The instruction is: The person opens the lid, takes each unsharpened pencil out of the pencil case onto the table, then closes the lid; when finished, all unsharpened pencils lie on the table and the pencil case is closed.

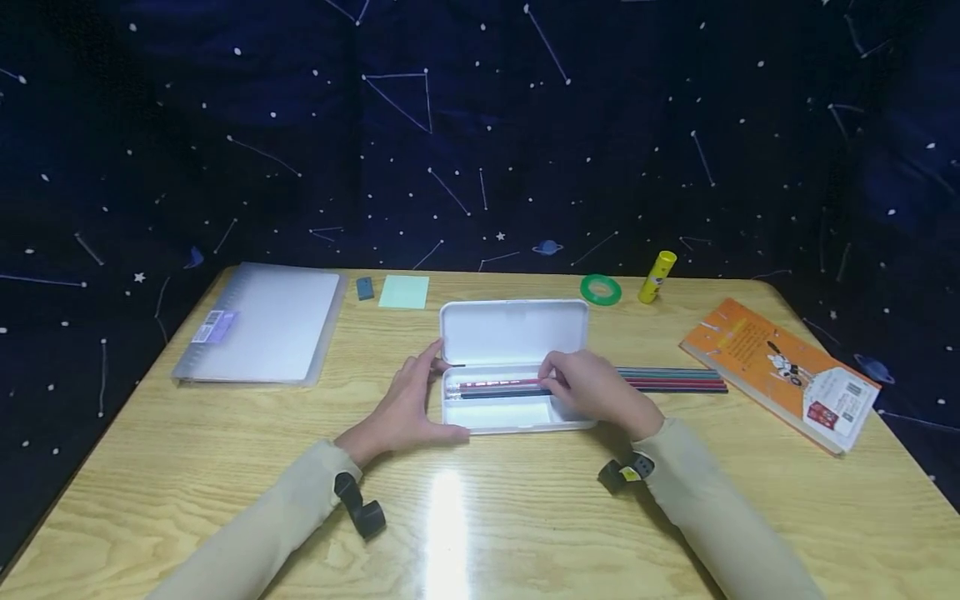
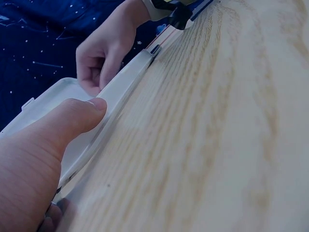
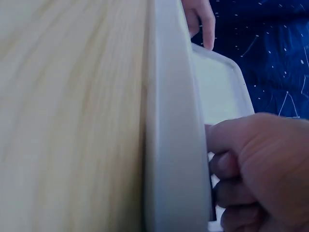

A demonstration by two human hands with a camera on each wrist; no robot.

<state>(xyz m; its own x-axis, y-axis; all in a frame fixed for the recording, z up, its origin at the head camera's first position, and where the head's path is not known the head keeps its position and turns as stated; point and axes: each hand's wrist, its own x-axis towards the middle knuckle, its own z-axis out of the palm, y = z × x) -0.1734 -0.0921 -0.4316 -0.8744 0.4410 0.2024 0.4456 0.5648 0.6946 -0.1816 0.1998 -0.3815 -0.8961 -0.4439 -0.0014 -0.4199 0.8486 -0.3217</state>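
Note:
A white pencil case (image 1: 514,332) lies on the table with its lid up. My left hand (image 1: 405,404) holds its left end, the thumb on the front edge and the fingers at the back corner; the left wrist view shows that thumb (image 2: 79,118) against the rim. Inside the case are a red pencil (image 1: 495,383) and a dark pencil (image 1: 498,394). My right hand (image 1: 592,385) reaches in from the right, curled fingers pinching the red pencil. Behind the right wrist, several more pencils (image 1: 675,380) lie on the table, their left ends hidden.
At the left lies a clear-covered notebook (image 1: 262,325). Along the back are an eraser (image 1: 364,288), pale green sticky notes (image 1: 403,292), green tape (image 1: 601,290) and a yellow glue stick (image 1: 657,277). An orange book (image 1: 780,371) lies at the right, near the pencils' ends.

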